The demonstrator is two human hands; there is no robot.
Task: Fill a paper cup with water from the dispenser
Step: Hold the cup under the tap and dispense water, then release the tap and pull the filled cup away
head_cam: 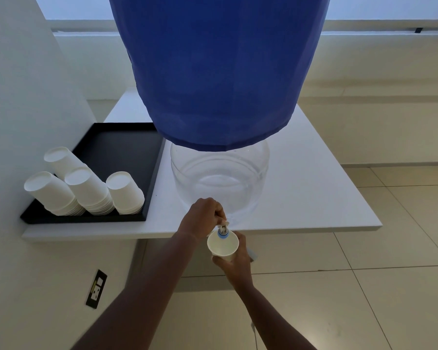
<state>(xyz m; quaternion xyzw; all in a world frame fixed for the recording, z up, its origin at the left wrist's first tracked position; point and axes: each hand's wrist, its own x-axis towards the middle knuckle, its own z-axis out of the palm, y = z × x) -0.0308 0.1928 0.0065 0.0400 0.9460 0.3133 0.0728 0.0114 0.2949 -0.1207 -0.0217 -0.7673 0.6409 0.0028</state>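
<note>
While the two forearms reached in from the bottom of the view, the right hand (pixel 234 261) sat nearest, fingers curled around the lower wall of a paper cup (pixel 223 245) and holding it upright, off the edge of the counter (pixel 314 198). Cup mouth was directly under the tap (pixel 222 232), a small white spout with a blue collar, rim almost touching the collar. Interior of the cup looked pale; could not tell whether water had collected, and no stream was visible.

Just beyond, the left hand (pixel 204 215) was closed on the tap's white lever, fingertips pinched tight around it. Whether the lever was already pressed could not be judged.

Behind the hands stood the dispenser (pixel 219 178): a clear base with little or no water showing in it, topped by a large bottle under a blue cover (pixel 218 72).

To the left on the same counter, a black tray (pixel 116 147) carried four stacks of spare cups (pixel 86 190), upside down and leaning.

Progress, as judged: cup picked and positioned, tap gripped. Remaining: opening the flow or keeping it open, filling to a sensible level, releasing the lever, drawing the cup away level. Roughly mid-task, filling itself unconfirmed.
</note>
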